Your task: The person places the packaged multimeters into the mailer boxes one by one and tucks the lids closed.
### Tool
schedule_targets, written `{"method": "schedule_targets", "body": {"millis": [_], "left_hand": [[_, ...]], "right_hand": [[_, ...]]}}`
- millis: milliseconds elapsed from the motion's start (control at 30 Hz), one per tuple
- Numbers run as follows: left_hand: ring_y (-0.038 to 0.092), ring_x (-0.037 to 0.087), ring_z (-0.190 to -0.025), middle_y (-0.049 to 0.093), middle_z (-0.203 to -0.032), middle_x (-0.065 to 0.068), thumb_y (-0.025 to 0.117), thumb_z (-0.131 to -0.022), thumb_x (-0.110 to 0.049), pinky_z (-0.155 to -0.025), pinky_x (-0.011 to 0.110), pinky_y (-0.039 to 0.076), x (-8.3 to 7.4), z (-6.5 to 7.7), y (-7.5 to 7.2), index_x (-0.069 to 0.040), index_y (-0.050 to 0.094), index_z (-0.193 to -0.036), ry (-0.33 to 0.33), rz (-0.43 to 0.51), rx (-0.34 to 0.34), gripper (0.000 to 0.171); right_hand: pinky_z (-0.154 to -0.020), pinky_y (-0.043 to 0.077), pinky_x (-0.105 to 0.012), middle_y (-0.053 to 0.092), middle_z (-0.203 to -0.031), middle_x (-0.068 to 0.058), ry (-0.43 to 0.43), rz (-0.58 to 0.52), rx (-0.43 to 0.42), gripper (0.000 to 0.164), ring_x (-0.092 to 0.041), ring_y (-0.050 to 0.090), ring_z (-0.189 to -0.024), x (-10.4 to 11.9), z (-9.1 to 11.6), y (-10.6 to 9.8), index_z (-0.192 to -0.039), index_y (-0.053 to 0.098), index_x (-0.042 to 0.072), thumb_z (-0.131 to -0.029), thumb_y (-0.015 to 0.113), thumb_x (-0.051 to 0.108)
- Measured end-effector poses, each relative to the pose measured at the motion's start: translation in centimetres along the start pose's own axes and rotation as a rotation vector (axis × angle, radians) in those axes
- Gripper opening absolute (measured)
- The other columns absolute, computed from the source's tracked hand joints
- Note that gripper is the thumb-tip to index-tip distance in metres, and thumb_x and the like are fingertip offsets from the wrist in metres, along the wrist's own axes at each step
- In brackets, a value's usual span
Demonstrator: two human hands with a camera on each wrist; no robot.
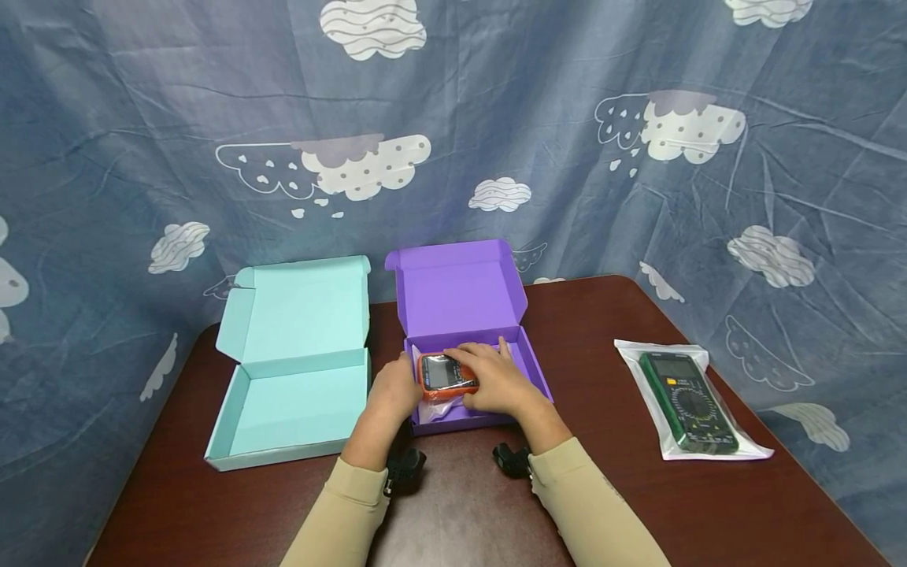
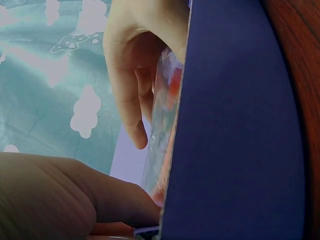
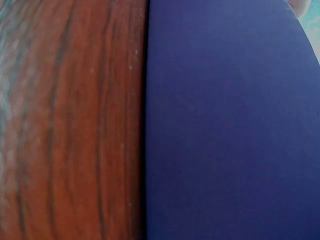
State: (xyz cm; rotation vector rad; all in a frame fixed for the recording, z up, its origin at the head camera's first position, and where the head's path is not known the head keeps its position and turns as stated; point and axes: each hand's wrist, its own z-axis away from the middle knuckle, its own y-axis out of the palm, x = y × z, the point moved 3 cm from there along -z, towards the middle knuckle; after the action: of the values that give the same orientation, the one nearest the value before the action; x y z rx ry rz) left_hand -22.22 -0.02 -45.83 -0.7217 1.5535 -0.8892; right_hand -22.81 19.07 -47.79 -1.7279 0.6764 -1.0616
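An orange-edged multimeter (image 1: 442,373) in a clear plastic bag (image 2: 161,117) lies in the open purple box (image 1: 464,428). My left hand (image 1: 395,388) grips its left end, with the fingers partly hidden behind the box wall in the left wrist view. Over the right end, my right hand (image 1: 499,379) holds the multimeter, thumb on the near side and fingers across the top. The right wrist view is mostly filled by the box's outer wall (image 3: 230,120), with only a sliver of a hand at the top corner.
To the left stands an open mint-green box (image 1: 298,405) with its lid raised. A green-edged multimeter (image 1: 689,402) in a clear bag lies on the brown table (image 1: 581,472) at the right. A blue cloud-patterned curtain (image 1: 453,118) hangs behind.
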Motion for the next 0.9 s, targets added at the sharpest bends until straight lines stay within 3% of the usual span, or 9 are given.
{"method": "schedule_targets", "body": {"millis": [267, 500, 600, 733, 900], "left_hand": [[0.069, 0.042, -0.099, 0.067, -0.112, 0.032, 0.073, -0.086, -0.002, -0.087, 0.053, 0.055, 0.0, -0.1, 0.1, 0.017, 0.051, -0.137, -0.015, 0.020, 0.000, 0.059], [0.069, 0.036, -0.088, 0.069, -0.103, 0.027, 0.072, -0.090, -0.006, -0.078, 0.050, 0.057, 0.2, 0.1, -0.1, 0.014, 0.058, -0.126, -0.012, 0.052, 0.000, 0.044], [0.068, 0.034, -0.086, 0.070, -0.102, 0.025, 0.070, -0.092, -0.010, -0.077, 0.051, 0.057, 0.3, 0.1, -0.4, 0.013, 0.060, -0.122, 0.000, 0.072, -0.011, 0.039], [0.067, 0.039, -0.099, 0.068, -0.111, 0.027, 0.070, -0.093, -0.016, -0.087, 0.054, 0.054, 0.6, -0.1, -0.8, 0.012, 0.058, -0.128, 0.005, 0.105, -0.055, 0.047], [0.051, 0.047, -0.131, 0.050, -0.142, 0.035, 0.068, -0.094, -0.021, -0.106, 0.058, 0.042, 1.2, -0.5, -1.1, 0.013, 0.038, -0.150, -0.010, 0.218, -0.119, 0.071]], "right_hand": [[-0.114, 0.004, -0.072, 0.051, -0.150, -0.009, 0.013, -0.021, 0.012, 0.087, -0.029, 0.043, -0.141, -0.1, -0.1, 0.2, -0.152, 0.052, 0.020, -0.070, 0.082, 0.018], [-0.114, 0.005, -0.073, 0.036, -0.162, -0.010, 0.035, -0.039, 0.088, 0.086, -0.036, 0.024, -0.152, -0.2, 0.0, 0.3, -0.156, 0.047, 0.020, -0.076, 0.079, 0.020], [-0.113, 0.004, -0.075, 0.032, -0.165, -0.013, 0.020, -0.098, 0.083, 0.083, -0.041, 0.020, -0.152, -0.2, 0.1, -0.4, -0.156, 0.046, 0.017, -0.080, 0.078, 0.022], [-0.114, 0.013, -0.072, 0.037, -0.161, -0.017, 0.017, -0.176, -0.042, 0.072, -0.041, 0.030, -0.148, -0.6, 0.4, -2.3, -0.153, 0.049, 0.010, -0.088, 0.075, 0.027], [-0.108, 0.040, -0.056, 0.056, -0.144, -0.016, 0.147, -0.200, -0.333, 0.055, -0.035, 0.053, -0.132, -2.0, 1.1, -5.0, -0.144, 0.058, 0.005, -0.093, 0.070, 0.022]]}}
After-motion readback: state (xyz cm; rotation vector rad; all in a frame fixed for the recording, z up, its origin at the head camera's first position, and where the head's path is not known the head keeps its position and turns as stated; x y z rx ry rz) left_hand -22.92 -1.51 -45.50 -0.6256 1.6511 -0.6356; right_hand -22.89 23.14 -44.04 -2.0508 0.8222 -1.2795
